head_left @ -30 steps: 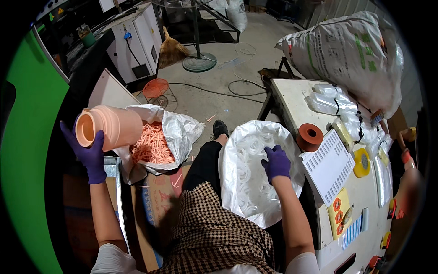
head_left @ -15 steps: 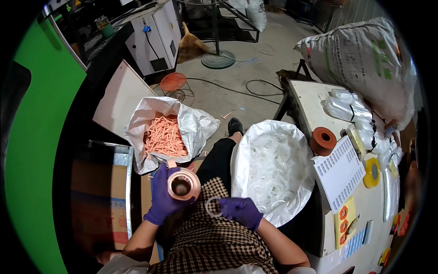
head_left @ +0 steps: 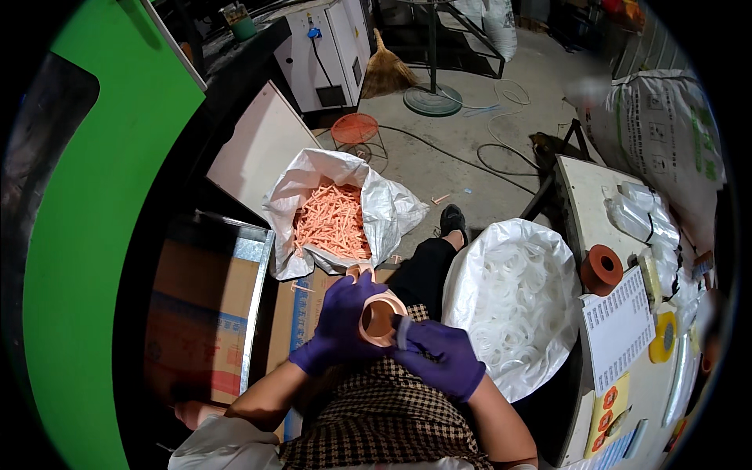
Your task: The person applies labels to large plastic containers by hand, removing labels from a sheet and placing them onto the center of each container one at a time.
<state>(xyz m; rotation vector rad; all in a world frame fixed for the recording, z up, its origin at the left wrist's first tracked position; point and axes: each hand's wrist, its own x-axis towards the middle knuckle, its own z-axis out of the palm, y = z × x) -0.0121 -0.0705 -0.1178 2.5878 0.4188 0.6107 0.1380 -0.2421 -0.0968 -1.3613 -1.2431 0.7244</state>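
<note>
My left hand, in a purple glove, is closed around a pink plastic cup-like part, its round open mouth facing up. A loop-shaped handle on the part points away from me. From the right, my gloved right hand pinches a translucent plastic ring against the edge of the mouth. The ring is seen nearly edge-on, and the fingers cover some of it. Just beyond my right hand stands a white sack full of similar clear rings.
Ahead on the left, another white sack holds many pink sticks. A metal-edged frame and a cardboard box are at my left. The table on the right carries a brown tape roll and a printed sheet.
My right hand has brought the ring from beside the pink part up to its mouth. The whole view has shifted, so the surroundings appear farther right.
</note>
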